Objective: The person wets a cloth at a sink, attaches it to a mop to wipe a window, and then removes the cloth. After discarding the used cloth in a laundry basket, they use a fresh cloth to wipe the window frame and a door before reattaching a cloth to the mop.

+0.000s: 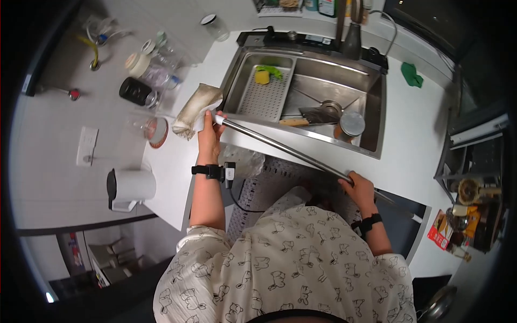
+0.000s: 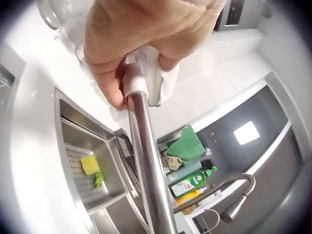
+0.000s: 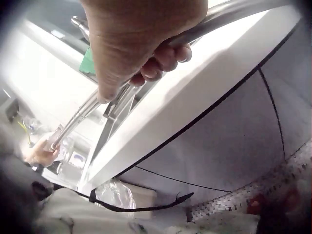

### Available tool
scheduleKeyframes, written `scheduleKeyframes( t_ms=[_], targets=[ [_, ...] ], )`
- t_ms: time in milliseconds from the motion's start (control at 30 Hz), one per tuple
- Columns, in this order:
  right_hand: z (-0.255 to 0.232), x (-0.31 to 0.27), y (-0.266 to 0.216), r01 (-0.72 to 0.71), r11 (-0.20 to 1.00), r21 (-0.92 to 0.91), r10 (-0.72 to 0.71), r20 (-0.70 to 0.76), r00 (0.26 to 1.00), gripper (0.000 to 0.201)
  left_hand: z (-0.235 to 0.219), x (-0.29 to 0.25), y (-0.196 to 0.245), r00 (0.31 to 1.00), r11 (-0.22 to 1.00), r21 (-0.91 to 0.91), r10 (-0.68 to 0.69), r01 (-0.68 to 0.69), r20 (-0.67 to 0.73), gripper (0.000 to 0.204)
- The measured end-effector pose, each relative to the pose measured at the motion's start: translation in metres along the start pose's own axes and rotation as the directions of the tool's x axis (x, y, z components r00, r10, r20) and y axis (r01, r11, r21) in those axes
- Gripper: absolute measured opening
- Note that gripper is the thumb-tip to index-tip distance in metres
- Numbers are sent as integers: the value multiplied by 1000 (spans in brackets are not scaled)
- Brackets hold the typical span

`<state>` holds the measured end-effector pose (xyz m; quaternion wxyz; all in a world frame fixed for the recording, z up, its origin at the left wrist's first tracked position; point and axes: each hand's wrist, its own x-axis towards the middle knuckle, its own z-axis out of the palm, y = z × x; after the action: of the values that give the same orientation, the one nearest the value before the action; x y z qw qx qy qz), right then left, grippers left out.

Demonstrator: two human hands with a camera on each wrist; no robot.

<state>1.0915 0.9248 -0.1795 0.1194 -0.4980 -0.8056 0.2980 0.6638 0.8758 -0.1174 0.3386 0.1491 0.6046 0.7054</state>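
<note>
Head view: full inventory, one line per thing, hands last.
metal rod: 1, silver, held level along the sink's front edge
cloth: 1, white and stained, at rod's capped end
sink: 1, steel, in white counter
sponge: 1, yellow, on sink tray
soap bottle: 1, green, behind sink
kettle: 1, white, counter's left end
green rag: 1, right of sink
left hand: grips cloth and rod end
right hand: grips rod

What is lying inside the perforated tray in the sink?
In the perforated tray lie a yellow sponge and a green item beside it. What is under the tray is hidden.
</note>
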Motion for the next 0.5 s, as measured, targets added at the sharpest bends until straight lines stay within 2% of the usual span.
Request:
scheduleKeyframes(
  t_ms=[33, 133, 167, 200, 233, 267, 300, 333, 367, 400, 433, 467, 500],
  targets=[
    [0, 10, -5, 51, 998, -30, -51, -5, 999, 33, -6, 2, -4, 997, 999, -33, -5, 3, -73, 31],
    [9, 29, -14, 152, 987, -51, -151, 37, 988, 33, -31, 16, -14, 989, 998, -54, 22, -31, -145, 34],
    [11, 32, -20, 147, 987, -68, -144, 51, 988, 32, -38, 22, -17, 988, 999, 32, 42, -38, -150, 35],
    [16, 36, -28, 155, 985, -81, -150, 70, 986, 32, -46, 27, -20, 994, 998, 62, 25, -18, -109, 35],
    [23, 40, -30, 159, 983, -87, -153, 71, 986, 32, -59, 39, -30, 977, 996, 50, -63, 75, -201, 36],
    [26, 43, -33, 189, 976, -110, -185, 44, 982, 32, -65, 45, -34, 970, 992, 49, -100, 114, -220, 38],
    [26, 49, -40, 216, 968, -131, -217, 9, 976, 32, -71, 52, -43, 967, 994, 66, -67, 86, -248, 39],
    [18, 57, -55, 192, 967, -165, -189, 37, 981, 32, -75, 61, -49, 969, 997, -16, -71, 69, -235, 35],
    [7, 62, -67, 162, 964, -210, -152, 65, 986, 31, -78, 65, -48, 968, 991, -70, -126, 113, -215, 30],
    [1, 70, -72, 173, 958, -230, -157, 84, 984, 31, -71, 62, -36, 975, 998, -31, -68, 63, -213, 30],
    [-7, 79, -77, 127, 959, -255, -91, 147, 985, 32, -84, 73, -55, 969, 991, -113, -96, 71, -229, 27],
    [-11, 87, -74, 149, 960, -236, -114, 156, 981, 34, -92, 79, -63, 963, 978, -195, -127, 80, -238, 25],
    [-16, 94, -69, 100, 969, -225, -47, 232, 972, 34, -100, 84, -70, 958, 975, -208, -133, 79, -256, 25]
  ],
)
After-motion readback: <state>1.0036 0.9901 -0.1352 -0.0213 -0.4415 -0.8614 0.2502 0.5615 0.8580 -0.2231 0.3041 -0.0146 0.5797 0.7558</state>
